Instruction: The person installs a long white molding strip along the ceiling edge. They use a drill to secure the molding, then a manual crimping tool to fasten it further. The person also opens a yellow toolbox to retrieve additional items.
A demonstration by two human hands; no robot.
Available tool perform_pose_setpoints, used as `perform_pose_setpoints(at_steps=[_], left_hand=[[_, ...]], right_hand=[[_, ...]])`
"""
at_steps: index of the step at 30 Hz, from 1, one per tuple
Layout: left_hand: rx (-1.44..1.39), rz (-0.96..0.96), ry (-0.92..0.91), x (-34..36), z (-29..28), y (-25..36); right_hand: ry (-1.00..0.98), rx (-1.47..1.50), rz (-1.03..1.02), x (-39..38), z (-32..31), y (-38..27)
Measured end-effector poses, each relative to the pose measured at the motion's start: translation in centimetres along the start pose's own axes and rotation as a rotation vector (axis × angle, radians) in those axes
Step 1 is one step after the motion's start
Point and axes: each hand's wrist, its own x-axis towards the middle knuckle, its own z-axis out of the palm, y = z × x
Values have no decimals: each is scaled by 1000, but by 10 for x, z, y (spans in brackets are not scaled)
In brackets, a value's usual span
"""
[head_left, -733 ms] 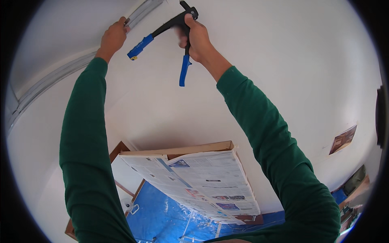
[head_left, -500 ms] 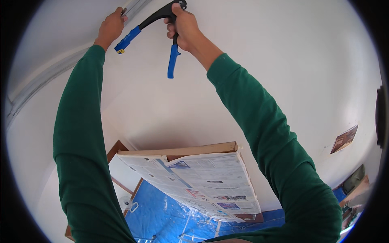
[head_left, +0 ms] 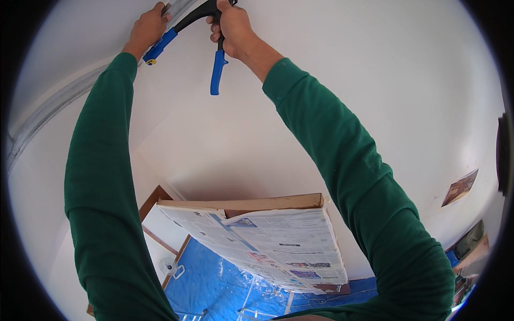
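Blue-handled black riveter [head_left: 194, 16], farther left

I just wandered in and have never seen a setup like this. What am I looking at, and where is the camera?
There is no machine here: these are a person's own bare hands, raised high, in green sleeves. The view comes from a camera worn on the head, the left of two. Its wide fisheye lens bends straight edges.

The right hand grips a black hand tool with blue handle grips, spread apart. The left hand is up by a grey metal track; something small and dark at its fingers is too hard to make out.

Lower down, a wood-edged piece covered in newspaper stands out by the white wall. Below it is a blue sheet with pale bits scattered on it.
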Motion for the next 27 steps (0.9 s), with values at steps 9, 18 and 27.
perform_pose_setpoints(at_steps=[9,18,27], left_hand=[[5,19,-19,2,-1,5],[63,177,-35,14,-19,-15],[12,217,96,-41,-56,2]], right_hand=[[49,29,18,0,4,3],[443,-546,-454,37,37,14],[80,78,52,32,36,-1]])
